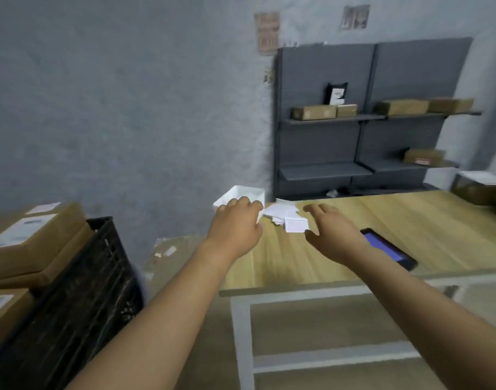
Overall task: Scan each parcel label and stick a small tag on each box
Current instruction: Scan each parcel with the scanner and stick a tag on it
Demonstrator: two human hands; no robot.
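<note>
Hands are both out over the far-left corner of the counter (339,266), and I read this as going for a tag. My left hand (237,220) curls its fingers over the near wall of the white tray (241,192), gripping it, likely to steady it right at the counter's corner where a nudge could tip it off. My right hand (330,229) hovers with fingers spread wide, holding nothing, just right of the loose tags (286,215) spilled between the two hands; the nearest slip lies flat just ahead of its thumb. The scanner (389,249), screen lit blue, lies just behind and right of that hand's wrist, close to the near edge. Parcels (30,237) sit stacked on the black crate (80,291) well left of my left forearm, off the counter. Open wood stretches right of the right hand, plenty of room to set a box down.
</note>
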